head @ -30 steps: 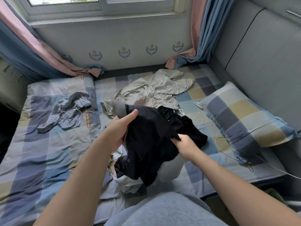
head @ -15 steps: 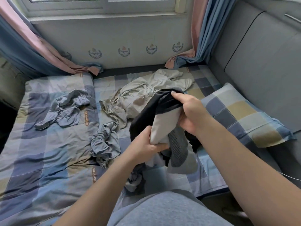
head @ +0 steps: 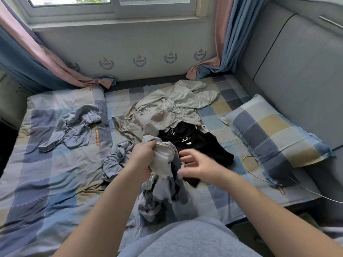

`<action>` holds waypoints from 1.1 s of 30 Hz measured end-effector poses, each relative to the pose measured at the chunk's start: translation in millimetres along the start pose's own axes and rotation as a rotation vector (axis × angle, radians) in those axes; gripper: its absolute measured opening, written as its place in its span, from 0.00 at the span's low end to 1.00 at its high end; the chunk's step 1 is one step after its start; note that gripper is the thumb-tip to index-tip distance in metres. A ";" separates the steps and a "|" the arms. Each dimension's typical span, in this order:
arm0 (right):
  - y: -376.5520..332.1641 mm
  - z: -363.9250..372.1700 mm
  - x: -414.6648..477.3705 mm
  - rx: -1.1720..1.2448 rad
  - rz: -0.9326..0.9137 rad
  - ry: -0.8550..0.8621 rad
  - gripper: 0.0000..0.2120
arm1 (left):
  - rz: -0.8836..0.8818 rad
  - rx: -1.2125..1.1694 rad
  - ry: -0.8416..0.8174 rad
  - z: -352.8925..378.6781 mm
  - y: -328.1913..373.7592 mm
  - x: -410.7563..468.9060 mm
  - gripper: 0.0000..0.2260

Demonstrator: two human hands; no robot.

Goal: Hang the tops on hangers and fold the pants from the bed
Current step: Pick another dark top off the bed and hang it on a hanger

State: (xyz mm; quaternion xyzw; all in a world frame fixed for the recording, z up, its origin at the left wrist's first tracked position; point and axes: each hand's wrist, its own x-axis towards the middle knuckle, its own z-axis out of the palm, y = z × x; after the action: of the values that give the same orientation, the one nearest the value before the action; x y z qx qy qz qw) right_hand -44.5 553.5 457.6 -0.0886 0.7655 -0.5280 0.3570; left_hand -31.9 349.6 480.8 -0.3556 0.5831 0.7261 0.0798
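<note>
One light grey zipped garment is gripped by the left hand, with the fingers curled round a bunch of fabric at the zip edge. It is held up over the near middle of the bed, and its lower part hangs toward the near edge. Whether the darker cloth hanging under it is the same piece cannot be told. The right hand is blurred, fingers spread and holding nothing, just beside the held garment and above one black garment. Four garments are counted lying on the bed. These are that black one, one beige garment with drawstrings overlapping its far edge, one crumpled blue-grey garment just beside the left hand, and a second blue-grey garment well apart to the left. One checked pillow lies at the right side against the grey padded headboard. One thin cable loops between the black garment and the pillow. The bed is bounded by the wall on the far side and the headboard on the right. Two curtains are counted, their ends resting on the far corners. A broad stretch of checked sheet shows at the near left, between the left forearm and the bed's left edge.
</note>
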 end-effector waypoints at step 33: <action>-58.6 -44.0 -17.9 -0.257 -0.452 0.123 0.07 | 0.487 0.571 -0.490 6.7 -0.5 -15.6 0.05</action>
State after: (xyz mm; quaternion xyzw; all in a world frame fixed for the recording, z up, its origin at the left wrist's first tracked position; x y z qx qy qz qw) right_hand -73.8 570.4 525.0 -0.2697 0.8074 -0.4970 0.1684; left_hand -23.0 360.4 490.4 0.0108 0.7909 0.5964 0.1371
